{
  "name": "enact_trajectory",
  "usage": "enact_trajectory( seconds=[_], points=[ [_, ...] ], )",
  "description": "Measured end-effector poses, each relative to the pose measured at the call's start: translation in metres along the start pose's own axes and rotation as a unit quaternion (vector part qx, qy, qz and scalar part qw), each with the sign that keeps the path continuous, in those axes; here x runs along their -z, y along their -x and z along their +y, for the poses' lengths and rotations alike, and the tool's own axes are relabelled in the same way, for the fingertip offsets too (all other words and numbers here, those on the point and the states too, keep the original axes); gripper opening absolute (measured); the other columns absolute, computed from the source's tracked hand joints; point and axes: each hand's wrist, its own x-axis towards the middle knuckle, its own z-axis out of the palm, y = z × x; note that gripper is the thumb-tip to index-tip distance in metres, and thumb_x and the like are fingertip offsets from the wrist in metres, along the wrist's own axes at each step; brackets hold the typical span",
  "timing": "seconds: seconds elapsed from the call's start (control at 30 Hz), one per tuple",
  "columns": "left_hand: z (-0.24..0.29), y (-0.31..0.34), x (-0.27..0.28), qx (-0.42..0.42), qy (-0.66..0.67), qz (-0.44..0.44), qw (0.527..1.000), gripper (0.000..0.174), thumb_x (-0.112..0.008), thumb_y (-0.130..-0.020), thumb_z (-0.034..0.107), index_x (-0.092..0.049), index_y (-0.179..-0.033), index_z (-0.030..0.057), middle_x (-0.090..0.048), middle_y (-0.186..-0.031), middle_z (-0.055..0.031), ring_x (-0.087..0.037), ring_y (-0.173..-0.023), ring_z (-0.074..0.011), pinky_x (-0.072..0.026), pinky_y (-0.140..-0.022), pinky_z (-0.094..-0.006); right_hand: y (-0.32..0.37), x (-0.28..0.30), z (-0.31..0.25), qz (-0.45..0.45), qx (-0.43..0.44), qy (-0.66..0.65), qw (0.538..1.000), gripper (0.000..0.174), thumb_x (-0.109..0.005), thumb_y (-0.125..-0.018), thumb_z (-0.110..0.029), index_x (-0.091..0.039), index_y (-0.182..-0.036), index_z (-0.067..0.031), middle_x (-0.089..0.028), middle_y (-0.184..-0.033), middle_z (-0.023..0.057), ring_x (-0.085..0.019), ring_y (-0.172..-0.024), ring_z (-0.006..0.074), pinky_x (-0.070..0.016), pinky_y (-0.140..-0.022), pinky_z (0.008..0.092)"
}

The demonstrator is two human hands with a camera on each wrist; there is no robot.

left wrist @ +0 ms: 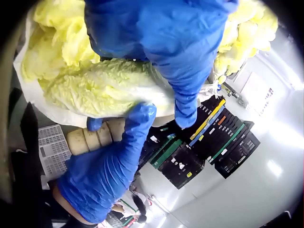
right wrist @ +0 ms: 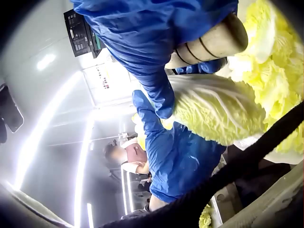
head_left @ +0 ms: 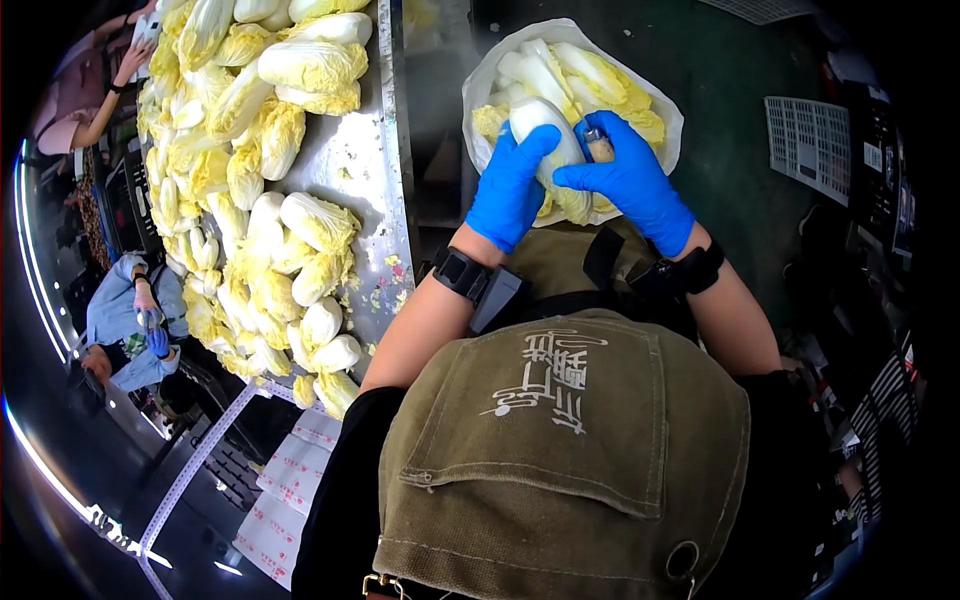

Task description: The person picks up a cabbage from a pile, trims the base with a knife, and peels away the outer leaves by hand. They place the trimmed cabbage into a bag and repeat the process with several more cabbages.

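Observation:
In the head view, a napa cabbage (head_left: 537, 112) lies between my two blue-gloved hands, over a white-lined container (head_left: 674, 130) of other cabbages. My left hand (head_left: 508, 192) grips it from the left side, thumb across the pale base end. My right hand (head_left: 640, 188) holds a tool by a thick tan handle (right wrist: 213, 43) with dark rings; its working end is hidden. In the left wrist view, the right thumb (left wrist: 142, 116) presses on the side of the cabbage (left wrist: 109, 90). The right wrist view shows both thumbs near its base and the leafy end pointing right.
A metal table (head_left: 385, 200) at my left bears a large heap of napa cabbages (head_left: 315, 65). Across it a person in a light blue shirt (head_left: 110, 310) works with gloved hands. A grey plastic crate (head_left: 808, 145) stands at the right. White printed boxes (head_left: 285, 500) are at lower left.

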Motion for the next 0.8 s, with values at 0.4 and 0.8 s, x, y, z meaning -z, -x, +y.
enact_trajectory(
  seconds=[0.4, 0.8],
  points=[
    [0.028, 0.003, 0.053, 0.065, -0.322, 0.029, 0.944, 0.047, -0.067, -0.08, 0.014, -0.052, -0.123, 0.0039, -0.059, -0.111, -0.007, -0.057, -0.101, -0.016, -0.0472, -0.087, -0.0302, -0.016, 0.056, 0.015, -0.096, -0.046, 0.097, 0.99, 0.046, -0.073, -0.071, -0.011, -0.057, -0.112, 0.0004, -0.057, -0.1, 0.0048, -0.054, -0.091, 0.0135, -0.0464, -0.081, 0.0276],
    [0.02, 0.002, 0.009, 0.05, 0.044, -0.058, 0.996, 0.07, -0.064, -0.079, 0.031, -0.037, -0.136, 0.0013, -0.055, -0.119, -0.015, -0.056, -0.108, -0.0267, -0.0456, -0.095, -0.0389, -0.016, -0.004, -0.017, -0.037, -0.002, -0.094, 0.995, 0.053, -0.082, -0.067, -0.029, -0.059, -0.103, 0.0021, -0.061, -0.092, 0.0069, -0.057, -0.085, 0.015, -0.0471, -0.077, 0.028]
  ],
)
